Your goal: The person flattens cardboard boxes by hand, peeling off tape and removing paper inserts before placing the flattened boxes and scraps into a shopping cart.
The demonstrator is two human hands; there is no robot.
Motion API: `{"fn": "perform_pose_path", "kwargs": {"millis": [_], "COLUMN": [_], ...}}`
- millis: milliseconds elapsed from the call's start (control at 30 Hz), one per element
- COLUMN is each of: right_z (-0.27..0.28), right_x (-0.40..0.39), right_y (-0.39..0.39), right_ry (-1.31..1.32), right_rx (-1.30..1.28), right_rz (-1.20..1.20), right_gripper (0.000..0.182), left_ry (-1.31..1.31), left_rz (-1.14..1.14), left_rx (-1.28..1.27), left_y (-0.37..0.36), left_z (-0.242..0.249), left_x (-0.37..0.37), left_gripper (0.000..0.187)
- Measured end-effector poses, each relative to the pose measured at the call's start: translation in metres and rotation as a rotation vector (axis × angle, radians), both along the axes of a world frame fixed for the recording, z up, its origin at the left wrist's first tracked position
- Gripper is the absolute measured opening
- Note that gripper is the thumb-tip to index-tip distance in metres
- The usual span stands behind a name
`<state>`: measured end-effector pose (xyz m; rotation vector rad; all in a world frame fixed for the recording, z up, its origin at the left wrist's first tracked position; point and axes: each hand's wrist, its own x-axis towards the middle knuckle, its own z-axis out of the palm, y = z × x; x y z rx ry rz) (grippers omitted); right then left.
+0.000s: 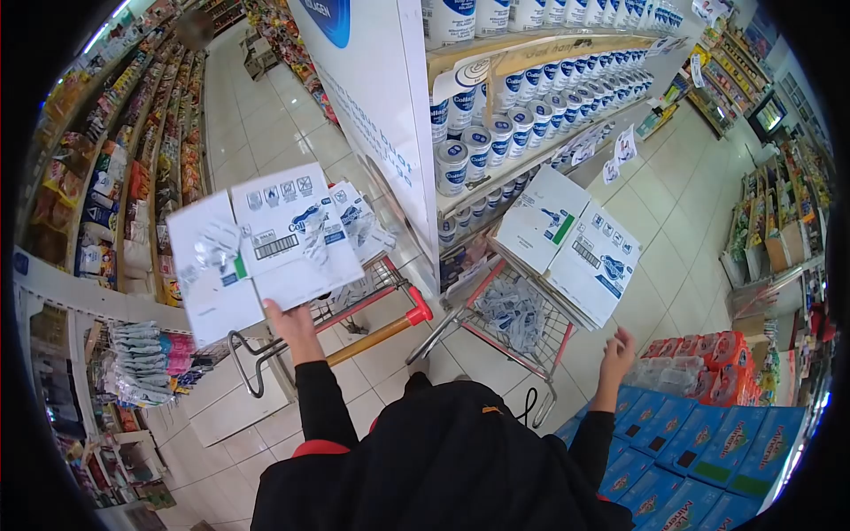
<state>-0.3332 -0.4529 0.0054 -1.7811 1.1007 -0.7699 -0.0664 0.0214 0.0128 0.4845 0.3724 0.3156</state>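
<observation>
My left hand (290, 320) grips the lower edge of a flattened white cardboard box (297, 243) with blue print, with crumpled clear plastic on it. This box is held up over a cart with a red and wooden handle (376, 341). To the right, my right hand (619, 347) hangs in the air with its fingers partly curled and nothing visible in them. Just beyond it, more flattened white boxes (595, 257) lie on a second cart (471, 329), which also holds crumpled clear plastic (513, 311).
Shelves of white and blue cans (500, 137) stand ahead, beside a tall white panel (376, 97). Snack shelves (142, 177) line the left. Blue cartons (686, 442) and red-capped bottle packs (708, 354) are stacked at the lower right. Tiled floor (668, 208) runs along both aisles.
</observation>
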Motion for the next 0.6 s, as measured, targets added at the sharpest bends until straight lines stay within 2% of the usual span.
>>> {"fn": "perform_pose_path", "kwargs": {"millis": [67,100,167,400,467,533,600], "right_z": [0.022,0.038,0.068,0.15,0.153,0.159,0.168], "right_x": [0.035,0.052,0.08,0.131,0.141,0.143,0.145], "right_y": [0.014,0.026,0.053,0.156,0.173,0.188,0.194], "right_ry": [-0.112,-0.169,-0.247,-0.474,-0.482,-0.504,-0.521], "right_rx": [-0.104,-0.132,-0.149,-0.194,-0.245,-0.208,-0.205], "right_rz": [0.153,0.228,0.371,0.984,1.121,1.123,1.133], "right_gripper": [0.024,0.023,0.018,0.015,0.016,0.018,0.023], "left_ry": [-0.167,-0.18,-0.223,-0.39,-0.426,-0.486,-0.532], "left_rz": [0.077,0.083,0.175,0.303,0.341,0.419,0.398], "left_rx": [0.212,0.213,0.481,0.601,0.597,0.612,0.594], "left_y": [0.018,0.014,0.002,-0.015,-0.021,-0.037,-0.047], "left_z": [0.014,0.032,0.076,0.14,0.156,0.178,0.194], "left_x": [-0.008,-0.015,-0.037,-0.076,-0.082,-0.091,-0.104], "left_gripper": [0.042,0.042,0.042,0.039,0.039,0.039,0.04]}}
